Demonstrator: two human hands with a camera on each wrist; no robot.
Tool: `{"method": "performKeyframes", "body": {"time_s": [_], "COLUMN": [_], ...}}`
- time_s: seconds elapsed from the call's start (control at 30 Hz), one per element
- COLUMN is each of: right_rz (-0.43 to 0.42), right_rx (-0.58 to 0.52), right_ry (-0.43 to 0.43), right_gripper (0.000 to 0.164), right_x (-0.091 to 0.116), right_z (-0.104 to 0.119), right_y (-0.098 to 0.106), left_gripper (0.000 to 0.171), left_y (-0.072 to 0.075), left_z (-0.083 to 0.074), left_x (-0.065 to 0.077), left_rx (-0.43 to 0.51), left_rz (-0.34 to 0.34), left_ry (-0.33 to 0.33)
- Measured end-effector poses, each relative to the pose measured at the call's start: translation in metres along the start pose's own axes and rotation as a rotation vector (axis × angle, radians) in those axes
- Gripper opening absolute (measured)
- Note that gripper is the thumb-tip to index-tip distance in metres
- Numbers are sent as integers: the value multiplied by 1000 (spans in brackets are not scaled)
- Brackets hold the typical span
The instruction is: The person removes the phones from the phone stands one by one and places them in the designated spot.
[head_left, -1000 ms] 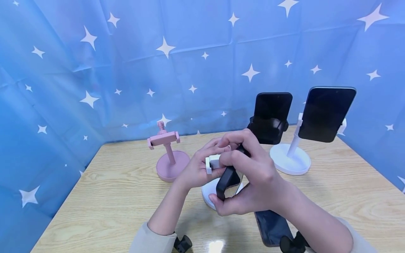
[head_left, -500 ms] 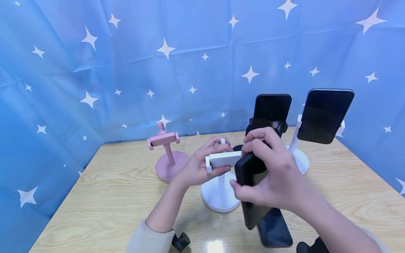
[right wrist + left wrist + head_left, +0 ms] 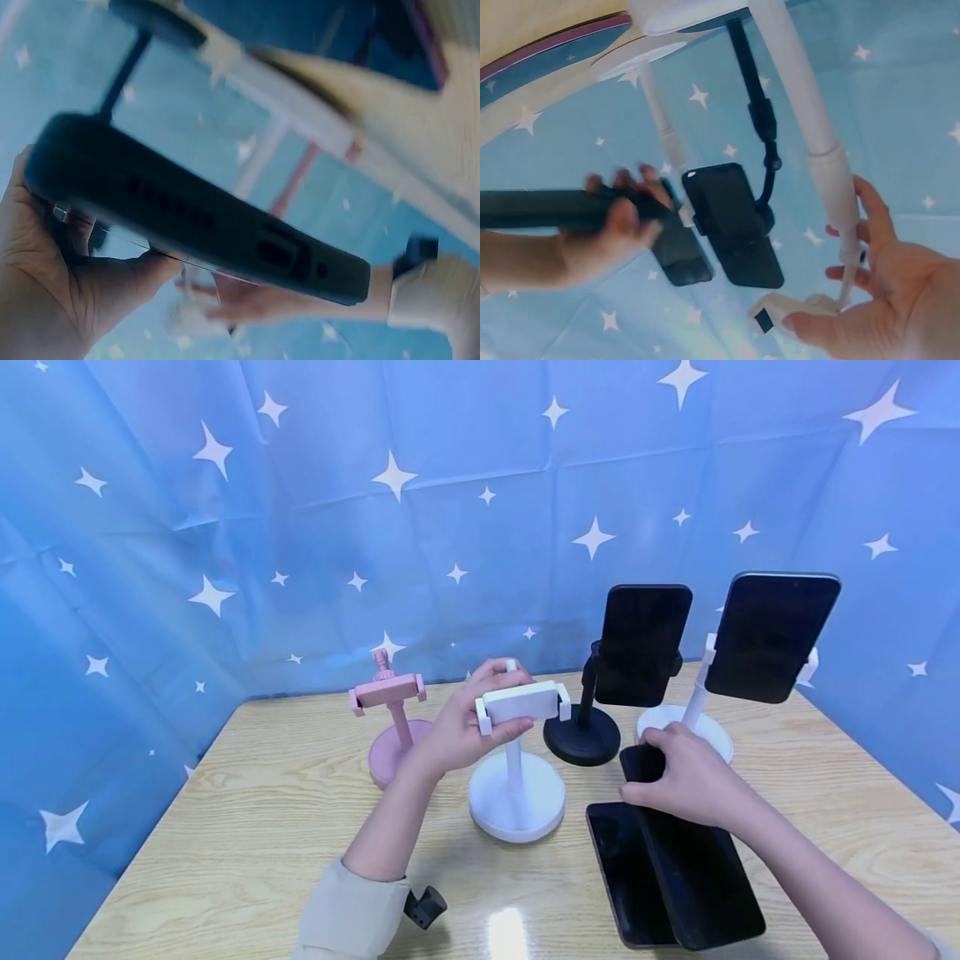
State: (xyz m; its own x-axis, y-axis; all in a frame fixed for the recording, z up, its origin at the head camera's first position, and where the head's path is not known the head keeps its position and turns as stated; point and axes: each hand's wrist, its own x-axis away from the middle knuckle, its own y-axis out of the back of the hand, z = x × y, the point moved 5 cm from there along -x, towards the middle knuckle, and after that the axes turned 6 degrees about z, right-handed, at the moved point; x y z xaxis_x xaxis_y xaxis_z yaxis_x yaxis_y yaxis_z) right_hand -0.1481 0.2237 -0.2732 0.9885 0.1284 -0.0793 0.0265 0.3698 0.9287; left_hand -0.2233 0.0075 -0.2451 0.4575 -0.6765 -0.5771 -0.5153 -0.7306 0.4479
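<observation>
While left hand (image 3: 463, 731) curls round stand (image 3: 515, 777), right hand (image 3: 690, 777) holds phone (image 3: 701, 872)

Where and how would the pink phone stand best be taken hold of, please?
I'd grip the pink phone stand by its slim stem, below the clamp, coming from the person's left. The stem looks narrow enough to grip, between the crosswise clamp and the wide round base, while the left hand on the nearer white stand seems to crowd the right side.

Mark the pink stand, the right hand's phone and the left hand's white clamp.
Pink stand (image 3: 401, 727), head view: its post.
Held phone (image 3: 699, 870), head view: its upward face.
White clamp (image 3: 522, 702), head view: its front bar.
</observation>
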Motion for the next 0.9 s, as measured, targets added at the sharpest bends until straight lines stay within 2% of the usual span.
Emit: {"method": "performKeyframes", "body": {"time_s": [0.1,0.2,0.33,0.63,0.9], "right_rz": [43,81,129,224,235], "right_rx": [-19,-54,-75,-76,-67], "right_ry": [-9,-16,-48,-108,-138], "right_gripper": [37,30,30,49,64], "right_x": [-1,-3,-4,-8,-9], "right_z": [-22,-40,-59,-78,-88], "right_y": [-12,-21,-32,-47,-55], "left_gripper": [41,40,39,40,40], "left_y": [6,10,14,23,27], "left_z": [6,13,24,43,55], "left_x": [-5,-11,-17,-26,-29], "left_rx": [-1,-23,-58,-56,-26], "left_rz": [-17,-24,-39,-49,-86], "left_ry": [8,-18,-18,56,91]}}
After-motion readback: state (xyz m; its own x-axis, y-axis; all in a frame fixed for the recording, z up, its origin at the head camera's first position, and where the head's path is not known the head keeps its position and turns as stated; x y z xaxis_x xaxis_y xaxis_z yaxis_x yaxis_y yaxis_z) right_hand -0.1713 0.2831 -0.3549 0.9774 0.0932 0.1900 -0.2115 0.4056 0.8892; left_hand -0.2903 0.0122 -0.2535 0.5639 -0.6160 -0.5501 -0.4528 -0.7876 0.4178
